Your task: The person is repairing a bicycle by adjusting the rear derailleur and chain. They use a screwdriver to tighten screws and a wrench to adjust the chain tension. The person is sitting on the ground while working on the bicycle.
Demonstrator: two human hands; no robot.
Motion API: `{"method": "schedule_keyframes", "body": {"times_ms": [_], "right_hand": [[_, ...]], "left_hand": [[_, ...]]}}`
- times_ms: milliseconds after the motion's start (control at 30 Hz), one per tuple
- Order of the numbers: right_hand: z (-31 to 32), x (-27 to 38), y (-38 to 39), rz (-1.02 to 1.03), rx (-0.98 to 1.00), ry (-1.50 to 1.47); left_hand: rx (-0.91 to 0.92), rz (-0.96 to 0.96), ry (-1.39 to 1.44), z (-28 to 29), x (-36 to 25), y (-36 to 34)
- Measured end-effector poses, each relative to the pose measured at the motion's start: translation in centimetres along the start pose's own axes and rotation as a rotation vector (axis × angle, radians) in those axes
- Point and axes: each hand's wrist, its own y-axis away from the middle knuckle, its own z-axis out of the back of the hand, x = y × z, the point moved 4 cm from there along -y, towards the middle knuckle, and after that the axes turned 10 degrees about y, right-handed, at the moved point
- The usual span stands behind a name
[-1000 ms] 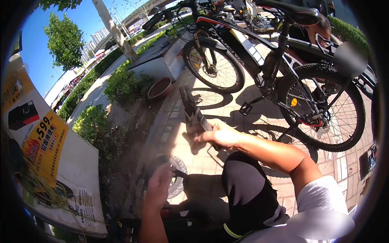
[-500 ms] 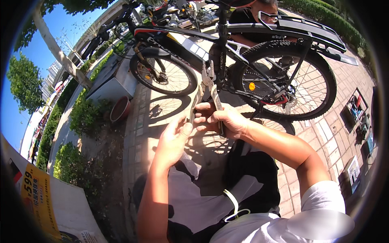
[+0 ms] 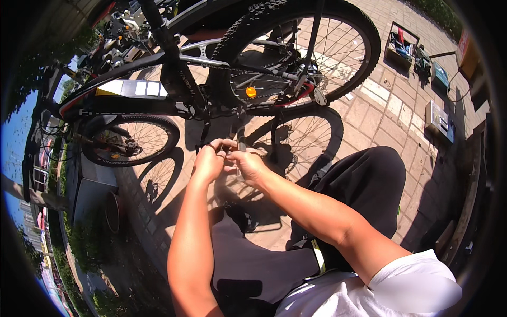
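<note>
Left hand (image 3: 209, 162) moved nearer right hand (image 3: 248, 165); right fingers pinching one pair of pliers (image 3: 241, 139); left fingers unclear.

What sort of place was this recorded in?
Outdoors on sunlit brick paving, perhaps a streetside bike-repair spot: a bicycle stands close by, and an open box holding red and blue items sits on the ground.

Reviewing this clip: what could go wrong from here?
The left hand is crowded against the right hand, which holds the pliers, blurred here, so a finger might get pinched.

The bike stands just beyond the hands, so a slip could perhaps knock the tool against it.

Anything dropped might land in the bike's shadow on the paving and be harder to spot.
</note>
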Motion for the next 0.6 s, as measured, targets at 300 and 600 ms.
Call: {"method": "schedule_keyframes", "body": {"times_ms": [300, 600], "right_hand": [[2.4, 1.4, -4.5, 0.176, -0.119, 0.058], [1.0, -0.5, -8.9, 0.393, -0.236, 0.1]], "left_hand": [[0.179, -0.079, -0.234, 0.9, -2.4, -7.4], [0.119, -0.345, -0.095, 0.6, -3.3, -11.9]]}}
